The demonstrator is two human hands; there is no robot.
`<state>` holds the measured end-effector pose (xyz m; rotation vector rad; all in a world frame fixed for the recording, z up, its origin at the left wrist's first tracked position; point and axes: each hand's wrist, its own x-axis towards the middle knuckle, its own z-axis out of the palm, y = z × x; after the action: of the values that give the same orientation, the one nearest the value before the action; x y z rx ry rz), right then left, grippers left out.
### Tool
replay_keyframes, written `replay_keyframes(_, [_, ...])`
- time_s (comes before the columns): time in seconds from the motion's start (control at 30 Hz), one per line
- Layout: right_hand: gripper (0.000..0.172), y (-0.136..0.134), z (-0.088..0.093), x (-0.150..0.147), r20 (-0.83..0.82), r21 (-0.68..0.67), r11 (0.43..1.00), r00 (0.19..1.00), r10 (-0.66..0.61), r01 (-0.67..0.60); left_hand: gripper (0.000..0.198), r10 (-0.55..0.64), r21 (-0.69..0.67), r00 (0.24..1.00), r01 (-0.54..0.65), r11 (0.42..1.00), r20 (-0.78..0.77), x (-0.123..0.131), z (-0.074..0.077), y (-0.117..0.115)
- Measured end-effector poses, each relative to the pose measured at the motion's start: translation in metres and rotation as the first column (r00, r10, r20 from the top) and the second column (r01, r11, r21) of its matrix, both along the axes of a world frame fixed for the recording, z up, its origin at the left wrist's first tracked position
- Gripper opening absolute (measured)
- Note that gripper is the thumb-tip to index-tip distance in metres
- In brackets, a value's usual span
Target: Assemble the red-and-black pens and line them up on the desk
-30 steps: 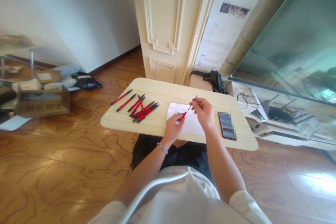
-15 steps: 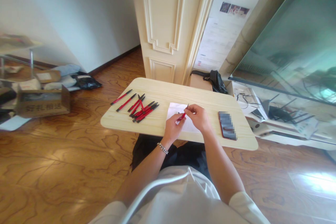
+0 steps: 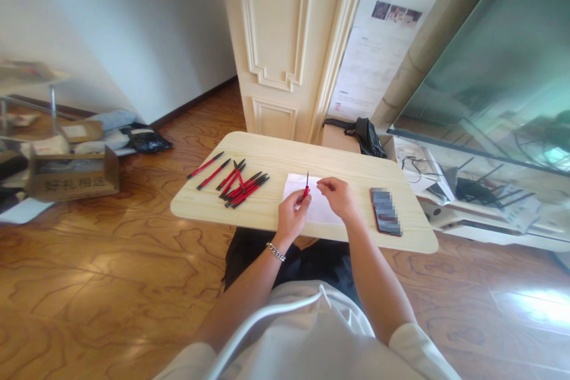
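Note:
My left hand (image 3: 290,215) is closed round a red pen (image 3: 305,190) and holds it nearly upright over a white sheet of paper (image 3: 317,203); a thin black tip sticks out of the pen's top. Just to its right, my right hand (image 3: 337,196) hovers above the paper with thumb and fingertips pinched together, and I cannot make out what, if anything, is between them. A pile of several red-and-black pens (image 3: 243,186) lies on the left half of the pale wooden table (image 3: 276,157), with two more pens (image 3: 209,169) spread out further left.
A phone (image 3: 385,211) lies on the table to the right of my right hand. On the floor stand a cardboard box (image 3: 71,175) and bags at the left, and a black bag (image 3: 367,137) behind the table. A low shelf with cables (image 3: 467,196) is at the right.
My right hand brought the thin black refill down into the red pen, then let go and drew slightly right. My left hand tilted the pen upright.

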<state>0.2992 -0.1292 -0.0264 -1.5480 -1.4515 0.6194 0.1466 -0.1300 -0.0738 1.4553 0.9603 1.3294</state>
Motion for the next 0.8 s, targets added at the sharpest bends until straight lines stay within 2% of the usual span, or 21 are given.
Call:
replay_keyframes(0.1, [0.018,0.004,-0.010,0.000,0.215,-0.083,0.995,0.976,-0.038,0.057,0.036,0.012,0.002,1.000,-0.012,1.000,0.023,-0.001,-0.001,0.000])
replay_keyframes(0.23, [0.022,0.006,-0.015,-0.010,0.456,-0.245,0.962,0.890,0.001,0.124,0.035,0.003,-0.002,0.998,-0.002,1.000,0.067,0.000,-0.003,0.002])
replay_keyframes(0.37, [0.028,0.007,-0.014,-0.020,0.585,-0.332,0.923,0.810,0.040,0.194,0.034,0.001,-0.019,0.994,0.001,1.000,0.108,0.001,-0.007,0.004])
replay_keyframes(0.5, [0.026,0.008,-0.015,-0.021,0.629,-0.341,0.923,0.773,0.084,0.177,0.033,-0.013,-0.021,0.995,0.015,1.000,0.098,0.001,-0.009,0.004])
replay_keyframes(0.57, [0.023,0.008,-0.017,-0.017,0.601,-0.311,0.936,0.797,0.058,0.166,0.033,-0.012,-0.021,0.995,0.014,1.000,0.094,0.001,-0.009,0.004])
replay_keyframes(0.63, [0.021,0.009,-0.019,-0.010,0.500,-0.279,0.948,0.866,0.007,0.153,0.032,-0.008,-0.019,0.996,0.010,1.000,0.087,0.001,-0.009,0.004])
replay_keyframes(0.73, [0.021,0.012,-0.016,0.000,0.200,-0.191,0.976,0.978,-0.066,0.105,0.032,-0.015,-0.009,0.997,0.015,1.000,0.082,0.002,-0.007,0.003])
replay_keyframes(0.8, [0.026,0.014,-0.006,0.004,-0.031,-0.082,0.994,0.996,-0.078,0.075,0.032,-0.021,-0.002,0.996,0.021,1.000,0.082,0.002,-0.006,0.002])
